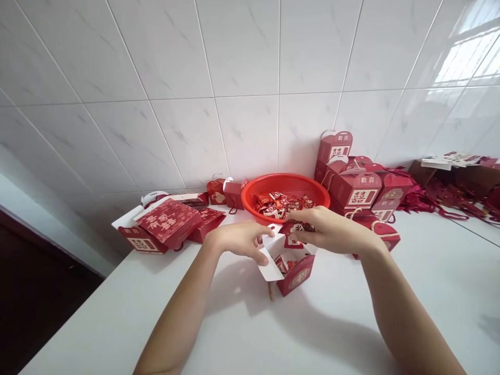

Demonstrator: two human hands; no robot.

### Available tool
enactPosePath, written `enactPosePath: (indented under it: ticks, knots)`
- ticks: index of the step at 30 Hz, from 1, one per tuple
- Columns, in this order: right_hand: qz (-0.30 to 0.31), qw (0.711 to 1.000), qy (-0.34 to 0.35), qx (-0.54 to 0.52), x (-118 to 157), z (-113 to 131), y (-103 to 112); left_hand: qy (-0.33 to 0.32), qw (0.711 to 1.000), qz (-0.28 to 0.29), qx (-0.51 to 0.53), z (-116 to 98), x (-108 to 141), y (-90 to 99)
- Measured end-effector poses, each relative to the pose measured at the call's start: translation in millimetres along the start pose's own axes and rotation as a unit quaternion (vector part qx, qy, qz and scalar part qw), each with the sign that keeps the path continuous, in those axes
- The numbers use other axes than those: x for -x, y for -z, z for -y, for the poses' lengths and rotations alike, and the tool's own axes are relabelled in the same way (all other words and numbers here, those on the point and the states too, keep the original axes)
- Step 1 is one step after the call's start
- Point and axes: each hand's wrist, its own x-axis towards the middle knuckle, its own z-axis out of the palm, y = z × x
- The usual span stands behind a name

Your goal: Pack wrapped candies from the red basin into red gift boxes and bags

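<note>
Filling apparently in hand: left hand (242,240) grips gift box (300,278) flap (271,270); right hand (326,229) pinches red packet (289,242); release needs clear opening.

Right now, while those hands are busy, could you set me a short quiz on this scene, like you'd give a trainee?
1. What does the right hand hold at the open red cardboard box?
2. Seen from the head camera, where does the round red perforated plastic basket stand? A) in front of the box; B) behind the box; C) to the left of the box.
3. True or false: the left hand touches a plain white cardboard flap of that box.

Key:
1. A small red wrapped packet with white print.
2. B.
3. True.
</note>
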Motion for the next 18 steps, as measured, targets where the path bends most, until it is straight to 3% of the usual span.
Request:
enactPosePath:
  ticks: [7,13,18]
  knots:
    - [0.039,0.999,-0.015,0.030,-0.3,3.0,2.6,0.034,0.993,0.082,-0.076,-10.8,4.8,4.1]
    - [0.047,0.998,-0.013,0.028,1.0,4.6,3.7,0.036,0.992,0.088,-0.078,-14.6,6.4,4.3]
    - [-0.001,0.987,-0.114,0.118,7.9,-4.0,6.9,0.040,0.992,0.088,-0.080,-16.3,9.5,3.0]
